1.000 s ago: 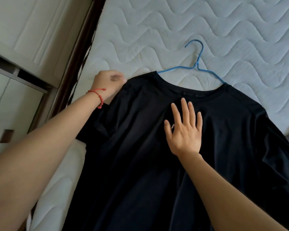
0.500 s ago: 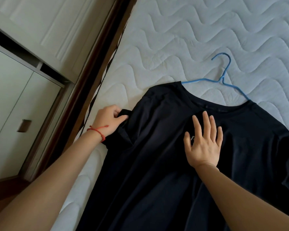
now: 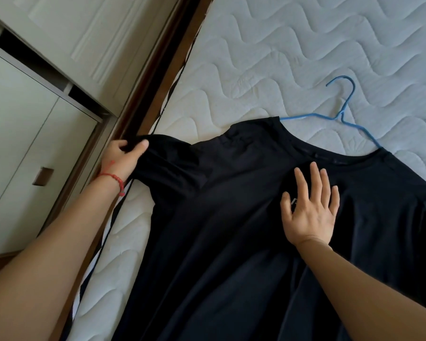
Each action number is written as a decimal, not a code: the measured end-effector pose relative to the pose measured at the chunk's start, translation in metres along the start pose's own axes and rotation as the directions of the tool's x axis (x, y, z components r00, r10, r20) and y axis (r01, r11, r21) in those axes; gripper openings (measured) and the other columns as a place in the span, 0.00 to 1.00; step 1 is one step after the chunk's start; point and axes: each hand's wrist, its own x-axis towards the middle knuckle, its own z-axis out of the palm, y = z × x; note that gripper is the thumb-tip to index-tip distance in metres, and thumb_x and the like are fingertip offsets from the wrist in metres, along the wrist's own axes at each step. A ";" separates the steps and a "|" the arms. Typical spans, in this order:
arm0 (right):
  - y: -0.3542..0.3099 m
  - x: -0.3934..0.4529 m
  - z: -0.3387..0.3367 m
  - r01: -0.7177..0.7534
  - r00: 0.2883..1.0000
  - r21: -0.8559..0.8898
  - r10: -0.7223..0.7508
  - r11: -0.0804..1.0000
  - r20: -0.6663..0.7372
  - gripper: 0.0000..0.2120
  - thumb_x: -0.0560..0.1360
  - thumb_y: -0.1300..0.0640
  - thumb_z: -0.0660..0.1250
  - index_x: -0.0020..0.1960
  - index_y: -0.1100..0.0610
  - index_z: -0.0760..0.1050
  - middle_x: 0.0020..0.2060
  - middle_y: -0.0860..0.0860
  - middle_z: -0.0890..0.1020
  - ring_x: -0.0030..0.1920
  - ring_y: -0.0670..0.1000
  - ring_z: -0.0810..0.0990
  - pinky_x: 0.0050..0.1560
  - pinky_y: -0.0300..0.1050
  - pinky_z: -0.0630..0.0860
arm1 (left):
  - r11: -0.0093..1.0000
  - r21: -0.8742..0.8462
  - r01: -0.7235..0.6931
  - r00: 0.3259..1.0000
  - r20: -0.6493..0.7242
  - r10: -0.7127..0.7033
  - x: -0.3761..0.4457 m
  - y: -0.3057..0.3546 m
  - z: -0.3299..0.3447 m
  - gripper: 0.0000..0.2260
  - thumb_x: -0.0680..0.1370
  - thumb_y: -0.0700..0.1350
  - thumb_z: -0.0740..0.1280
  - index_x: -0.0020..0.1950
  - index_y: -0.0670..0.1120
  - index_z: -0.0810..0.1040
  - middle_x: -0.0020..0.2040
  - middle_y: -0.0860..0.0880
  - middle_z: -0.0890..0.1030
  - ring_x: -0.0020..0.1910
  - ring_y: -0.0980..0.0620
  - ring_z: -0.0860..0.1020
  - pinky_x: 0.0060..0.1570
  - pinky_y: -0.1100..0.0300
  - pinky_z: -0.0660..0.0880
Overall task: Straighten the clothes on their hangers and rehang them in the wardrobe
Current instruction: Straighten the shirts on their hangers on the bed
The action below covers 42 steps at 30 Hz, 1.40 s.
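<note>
My left hand [image 3: 123, 158] grips the sleeve of the black T-shirt [image 3: 231, 230], which lies spread on the mattress [image 3: 268, 57]; my right hand [image 3: 309, 210] presses flat on its chest, fingers spread. The blue hanger [image 3: 342, 114] protrudes from the collar.

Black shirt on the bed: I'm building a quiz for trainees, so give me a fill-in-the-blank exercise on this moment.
1. The left hand grips the black shirt by its ____.
2. The right hand lies ____ on the shirt's chest.
3. The hanger in the collar is coloured ____.

Missing words: sleeve; flat; blue
</note>
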 end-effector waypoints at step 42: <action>-0.001 -0.002 -0.003 0.007 1.000 0.010 -0.007 1.000 0.017 0.28 0.74 0.46 0.47 0.73 0.51 0.60 0.76 0.52 0.55 0.76 0.53 0.50 0.74 0.53 0.44 | 0.214 0.457 -0.863 0.384 0.320 0.866 -0.086 -0.033 0.054 0.21 0.79 0.56 0.52 0.64 0.47 0.74 0.67 0.46 0.75 0.68 0.49 0.65 0.64 0.46 0.63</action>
